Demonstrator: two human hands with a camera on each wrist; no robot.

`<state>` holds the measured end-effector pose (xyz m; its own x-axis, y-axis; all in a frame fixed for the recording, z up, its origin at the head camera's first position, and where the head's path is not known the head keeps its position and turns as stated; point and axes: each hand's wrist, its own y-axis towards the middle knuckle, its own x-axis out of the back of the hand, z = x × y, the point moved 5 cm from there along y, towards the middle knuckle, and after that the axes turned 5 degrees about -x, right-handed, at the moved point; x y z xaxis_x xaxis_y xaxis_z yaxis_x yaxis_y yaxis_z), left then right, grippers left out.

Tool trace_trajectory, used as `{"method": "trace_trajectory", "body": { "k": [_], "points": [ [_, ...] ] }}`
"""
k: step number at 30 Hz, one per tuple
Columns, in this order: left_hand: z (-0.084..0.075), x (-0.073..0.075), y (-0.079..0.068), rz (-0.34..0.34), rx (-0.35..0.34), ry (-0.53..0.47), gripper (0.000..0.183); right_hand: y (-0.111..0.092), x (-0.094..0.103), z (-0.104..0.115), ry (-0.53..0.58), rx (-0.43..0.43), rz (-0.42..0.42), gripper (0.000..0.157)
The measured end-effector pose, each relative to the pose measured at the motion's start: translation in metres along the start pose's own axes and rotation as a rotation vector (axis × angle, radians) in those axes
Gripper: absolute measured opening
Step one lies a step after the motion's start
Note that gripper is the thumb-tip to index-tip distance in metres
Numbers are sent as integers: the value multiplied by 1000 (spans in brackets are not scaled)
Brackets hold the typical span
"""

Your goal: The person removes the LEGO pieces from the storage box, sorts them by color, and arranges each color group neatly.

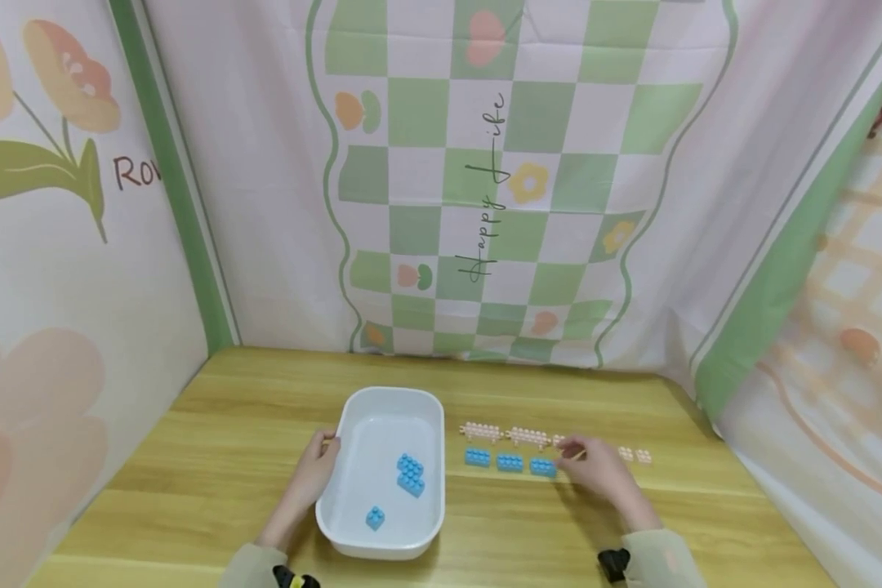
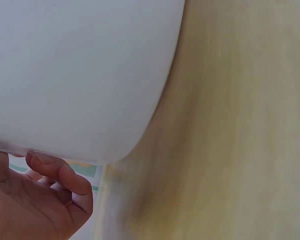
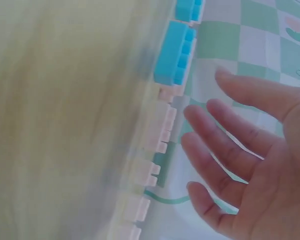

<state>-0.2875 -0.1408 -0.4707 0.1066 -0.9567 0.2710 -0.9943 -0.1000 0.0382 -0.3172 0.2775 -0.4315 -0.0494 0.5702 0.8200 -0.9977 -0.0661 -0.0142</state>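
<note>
My left hand [image 1: 314, 469] holds the left rim of a white plastic tub [image 1: 382, 552]; in the left wrist view its fingers curl beside the tub's edge [image 2: 80, 75]. Inside the tub lie a few blue building bricks [image 1: 410, 474] and a small blue brick [image 1: 375, 518]. To the right of the tub, three blue bricks stand in a row: a left one [image 1: 478, 456], a middle one [image 1: 510, 462] and a right one [image 1: 543, 466]. Loosely bent and holding nothing, my right hand [image 3: 260, 165] hovers beside the right blue brick [image 3: 169, 55].
Behind the blue row runs a line of pale pink building bricks [image 1: 527, 436], partly hidden by the right hand; small pink bricks [image 1: 634, 455] sit at its right end. The wooden table [image 1: 220, 433] ends at a checkered curtain [image 1: 485, 204], with printed cloth on both sides.
</note>
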Motion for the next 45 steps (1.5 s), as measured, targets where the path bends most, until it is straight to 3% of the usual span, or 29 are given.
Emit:
{"method": "trace_trajectory", "body": {
  "k": [7, 13, 23, 32, 41, 45],
  "points": [
    [-2, 2, -1, 1, 7, 12, 37, -2, 8, 13, 36, 38, -83, 37],
    [-3, 1, -3, -4, 1, 0, 36, 0, 3, 33, 77, 102, -143, 39],
    [-4, 0, -4, -7, -4, -8, 38, 7, -18, 63, 155, 160, -109, 32],
    [-2, -1, -3, -12, -18, 2, 38, 7, -36, 99, 140, 342, -82, 27],
    [0, 0, -2, -9, -26, -5, 38, 5, -54, 127, 162, 370, -19, 24],
    [2, 0, 0, -9, -24, -9, 37, 4, -60, 142, 148, 454, -18, 22]
  ]
}}
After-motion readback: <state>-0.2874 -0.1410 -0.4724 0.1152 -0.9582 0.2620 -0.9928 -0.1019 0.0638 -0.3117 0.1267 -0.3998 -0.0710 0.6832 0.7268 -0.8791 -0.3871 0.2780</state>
